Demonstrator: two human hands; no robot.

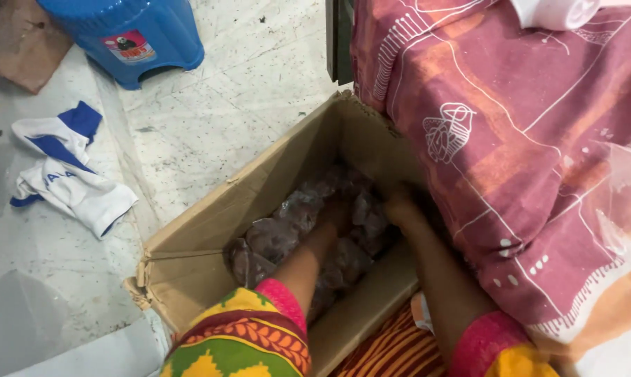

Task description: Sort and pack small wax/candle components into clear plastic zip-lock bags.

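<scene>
Many clear plastic packets [287, 234] of dark goods fill the bottom of an open cardboard box [210, 223] on the floor, and both hands are down among them. The left hand [338, 209] is sunk into the heap with its fingers buried, so I cannot tell how far it is open or whether it has a packet. The right hand [398, 204] presses in beside the far inner wall of the box, fingers curled down; its hold is hidden too. Judging by the pile, the box looks nearly full and nothing lies lifted out beside it.

Room is tight on the right: a surface draped in a maroon patterned cloth [511, 139] stands against that side of the box. To the left, the speckled floor [210, 105] carries a crumpled white and blue cloth [64, 171], with a blue plastic stool [130, 35] farther off.
</scene>
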